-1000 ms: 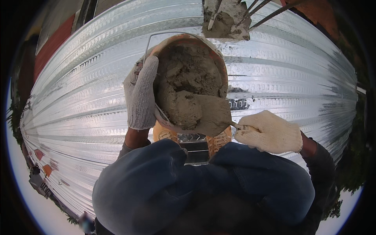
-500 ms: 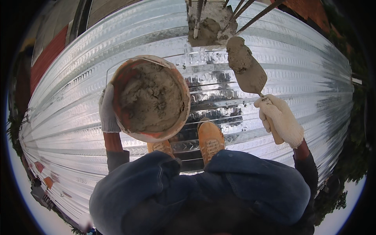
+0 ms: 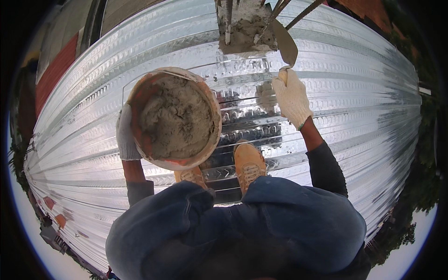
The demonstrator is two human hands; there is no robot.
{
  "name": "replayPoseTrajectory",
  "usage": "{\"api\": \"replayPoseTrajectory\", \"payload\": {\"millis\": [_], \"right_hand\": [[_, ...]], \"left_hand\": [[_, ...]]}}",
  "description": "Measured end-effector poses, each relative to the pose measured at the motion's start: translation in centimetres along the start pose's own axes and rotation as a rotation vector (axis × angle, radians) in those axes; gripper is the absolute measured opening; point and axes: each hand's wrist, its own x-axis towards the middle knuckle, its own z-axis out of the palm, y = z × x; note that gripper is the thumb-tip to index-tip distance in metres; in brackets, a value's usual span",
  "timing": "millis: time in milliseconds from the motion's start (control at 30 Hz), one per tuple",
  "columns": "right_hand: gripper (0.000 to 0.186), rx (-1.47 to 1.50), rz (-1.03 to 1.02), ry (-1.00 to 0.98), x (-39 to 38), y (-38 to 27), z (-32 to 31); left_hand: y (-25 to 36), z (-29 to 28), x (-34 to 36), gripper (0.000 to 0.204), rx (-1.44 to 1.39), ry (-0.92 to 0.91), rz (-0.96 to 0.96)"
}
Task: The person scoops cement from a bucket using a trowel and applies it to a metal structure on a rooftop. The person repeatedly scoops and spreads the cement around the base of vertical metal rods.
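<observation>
Trowel (image 3: 285, 46) in right hand (image 3: 294, 97) (knit-gloved)

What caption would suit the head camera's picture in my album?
Gloved left hand against a bucket of grey mix, gloved right hand holding a trowel near steel bars.

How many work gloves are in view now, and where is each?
2. One glove is on the left hand, against the side of the bucket; the other glove is on the right hand, gripping the trowel. No others show.
</observation>
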Motion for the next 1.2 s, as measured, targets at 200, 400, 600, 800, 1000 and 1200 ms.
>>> {"api": "replayPoseTrajectory", "payload": {"millis": [200, 400, 600, 800, 1000, 1200], "right_hand": [[0.043, 0.014, 0.003, -0.068, -1.0, 1.3, -1.7], [0.045, 0.179, 0.161, -0.269, -4.2, 0.4, -1.9], [0.047, 0.197, 0.088, -0.233, -3.9, -2.1, 1.4], [0.046, 0.33, 0.116, -0.175, -0.3, -2.4, 6.9], [0.044, 0.595, 0.22, -0.221, -0.4, -4.5, 9.8], [0.042, 0.695, 0.191, -0.247, 1.2, -6.9, 10.0]], "left_hand": [[0.2, 1.1, 0.0, 0.056, 0.066, -0.053, 0.053], [-0.1, 1.4, 0.0, 0.056, -0.111, 0.056, 0.044], [1.2, 2.3, -0.4, 0.056, -0.192, 0.122, -0.046], [1.4, 3.1, -0.5, 0.057, -0.289, 0.139, -0.044], [-0.2, 0.3, -0.1, 0.052, -0.15, 0.169, -0.034], [-1.5, 0.0, 0.1, 0.047, -0.2, 0.069, -0.032]]}}
